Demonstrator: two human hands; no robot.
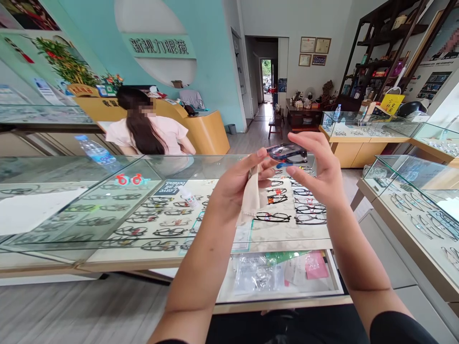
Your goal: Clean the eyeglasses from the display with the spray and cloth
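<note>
I hold a pair of dark blue-framed glasses (pixel 288 153) up in front of me, above a glass display counter (pixel 107 191). My right hand (pixel 317 174) grips the glasses at their right side, fingers curled around the frame. My left hand (pixel 236 184) pinches a pale cleaning cloth (pixel 251 198) against the left lens, and the cloth hangs down below my palm. Rows of spectacle frames (pixel 283 205) lie inside the counter beneath my hands.
A person in a pink top (pixel 150 131) sits behind the counter, near a yellow reception desk (pixel 204 129). A water bottle (pixel 95 150) and a small white bottle (pixel 188 196) stand on the glass. More glass cases (pixel 412 200) run along the right. An open drawer (pixel 279 274) holds plastic bags.
</note>
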